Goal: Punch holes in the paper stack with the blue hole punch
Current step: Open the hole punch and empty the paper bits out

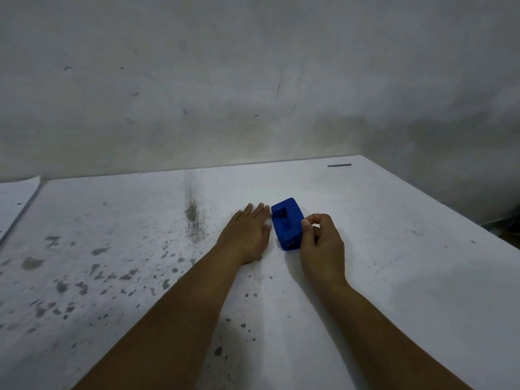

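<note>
small blue plastic hole punch (287,224) on stained white worktop (394,263) | left hand (247,235) flat, open, touching punch's left side | right hand (322,243) pinching its right edge

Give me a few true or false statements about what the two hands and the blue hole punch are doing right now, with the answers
1. The blue hole punch sits on the white table. True.
2. The left hand is lifting the punch off the table. False: it lies flat, palm down, on the table just left of the punch.
3. The right hand is at the punch's right side, fingers curled. True.
4. The punch is red. False: it is blue.
5. A small dark stick-like object lies near the table's far edge. True.
6. The table is spotless. False: grey stains speckle its left half.
</note>
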